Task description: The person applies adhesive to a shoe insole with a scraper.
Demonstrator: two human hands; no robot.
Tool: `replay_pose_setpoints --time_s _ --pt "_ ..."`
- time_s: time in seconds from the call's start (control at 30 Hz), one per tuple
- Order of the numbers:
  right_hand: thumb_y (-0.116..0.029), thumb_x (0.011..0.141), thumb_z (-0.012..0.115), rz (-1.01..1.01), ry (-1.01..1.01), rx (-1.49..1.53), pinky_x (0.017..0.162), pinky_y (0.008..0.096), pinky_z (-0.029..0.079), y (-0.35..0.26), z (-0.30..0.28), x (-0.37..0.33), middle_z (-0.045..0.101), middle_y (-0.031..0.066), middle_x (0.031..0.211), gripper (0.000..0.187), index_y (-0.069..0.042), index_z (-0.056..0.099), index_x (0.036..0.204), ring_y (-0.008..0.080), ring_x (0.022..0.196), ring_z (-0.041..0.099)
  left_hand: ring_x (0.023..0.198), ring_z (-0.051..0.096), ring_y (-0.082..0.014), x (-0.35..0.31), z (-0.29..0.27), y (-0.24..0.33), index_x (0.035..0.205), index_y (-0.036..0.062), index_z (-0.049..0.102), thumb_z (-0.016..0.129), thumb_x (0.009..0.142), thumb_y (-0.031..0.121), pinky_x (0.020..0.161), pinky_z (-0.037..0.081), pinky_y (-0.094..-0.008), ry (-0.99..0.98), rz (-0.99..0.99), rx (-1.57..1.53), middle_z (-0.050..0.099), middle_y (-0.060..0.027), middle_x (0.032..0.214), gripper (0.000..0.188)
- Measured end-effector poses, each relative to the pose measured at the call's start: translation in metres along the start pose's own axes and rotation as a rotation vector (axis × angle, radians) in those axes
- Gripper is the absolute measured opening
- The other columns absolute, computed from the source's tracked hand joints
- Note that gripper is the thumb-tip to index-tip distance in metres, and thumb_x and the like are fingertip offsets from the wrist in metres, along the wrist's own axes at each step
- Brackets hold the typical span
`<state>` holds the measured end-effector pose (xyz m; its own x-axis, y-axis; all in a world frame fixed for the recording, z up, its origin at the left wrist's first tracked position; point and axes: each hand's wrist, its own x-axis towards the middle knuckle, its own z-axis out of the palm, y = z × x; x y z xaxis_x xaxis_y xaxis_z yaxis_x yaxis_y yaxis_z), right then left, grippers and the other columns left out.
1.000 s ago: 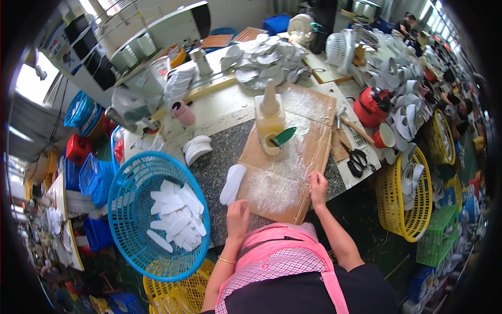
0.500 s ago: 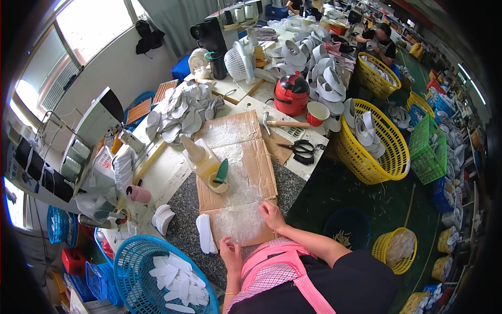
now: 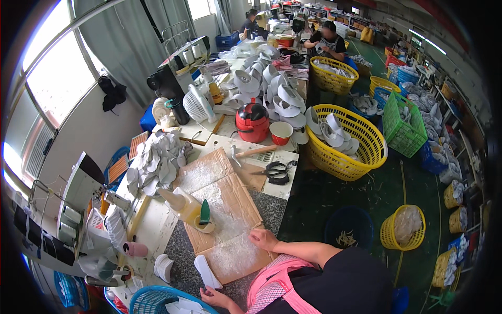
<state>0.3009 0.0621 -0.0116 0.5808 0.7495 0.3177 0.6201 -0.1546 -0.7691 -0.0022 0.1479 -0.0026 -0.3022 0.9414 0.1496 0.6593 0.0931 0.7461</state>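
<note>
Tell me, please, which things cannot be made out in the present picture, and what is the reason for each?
All in the head view:
- Blue basket: cut off by the lower edge; how many white pieces it holds is unclear.
- Right hand: curled fingers hide the palm.
- Left hand: any gap to the white stack is too small to judge.
</note>
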Motion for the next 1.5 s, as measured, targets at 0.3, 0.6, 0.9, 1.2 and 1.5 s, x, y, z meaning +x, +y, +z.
replay_pose_setpoints --time_s 0.3,0.6,0.9,1.2,1.5 --pt "-0.022 0.092 0.063 -0.048 0.024 -0.033 0.061 0.0431 0.05 0.004 0.009 0.002 0.055 0.0115 0.072 0.022 -0.006 0.054 0.079 0.0336 0.07 0.063 0.078 0.069 -0.0362 0.003 -0.011 0.023 0.096 -0.0018 0.076 0.079 0.076 0.013 0.076 0.054 -0.0444 -0.146 0.125 0.06 0.072 -0.0234 0.087 0.025" --pt "-0.022 0.091 0.064 -0.031 -0.008 -0.049 0.061 0.043 0.051 0.002 0.007 0.0 0.057 0.0106 0.072 0.02 -0.007 0.057 0.08 0.0331 0.07 0.064 0.083 0.067 -0.0297 0.009 -0.009 0.012 0.098 -0.008 0.072 0.077 0.082 0.009 0.078 0.054 -0.0406 -0.091 -0.103 -0.081 0.073 -0.02 0.092 0.024" --pt "-0.022 0.09 0.065 -0.028 -0.01 -0.06 0.06 0.0434 0.052 -0.002 0.004 0.001 0.059 0.0105 0.074 0.018 -0.008 0.058 0.081 0.0329 0.069 0.065 0.087 0.065 -0.0306 0.002 -0.015 0.026 0.103 -0.0079 0.065 0.07 0.09 0.009 0.083 0.053 -0.0403 0.078 -0.154 -0.081 0.07 -0.0209 0.097 0.022" --pt "-0.023 0.092 0.063 -0.096 -0.008 -0.148 0.063 0.0414 0.054 -0.003 0.005 0.001 0.061 0.0109 0.077 0.017 -0.008 0.06 0.085 0.0314 0.074 0.066 0.064 0.059 -0.0135 -0.024 0.008 -0.012 0.104 -0.0029 0.06 0.066 0.098 0.018 0.057 0.048 -0.0253 -0.206 -0.279 -0.572 0.067 -0.0091 0.085 0.023" --pt "-0.033 0.101 0.057 0.475 -0.075 0.635 0.071 0.0333 0.055 -0.06 -0.026 0.005 0.072 0.0121 0.097 0.034 -0.008 0.063 0.123 0.0219 0.084 0.072 0.069 0.06 -0.0144 -0.048 -0.021 0.063 0.103 -0.0023 0.063 0.065 0.097 0.02 0.063 0.05 -0.0295 -0.767 -0.263 -0.561 0.066 -0.0079 0.079 0.023"
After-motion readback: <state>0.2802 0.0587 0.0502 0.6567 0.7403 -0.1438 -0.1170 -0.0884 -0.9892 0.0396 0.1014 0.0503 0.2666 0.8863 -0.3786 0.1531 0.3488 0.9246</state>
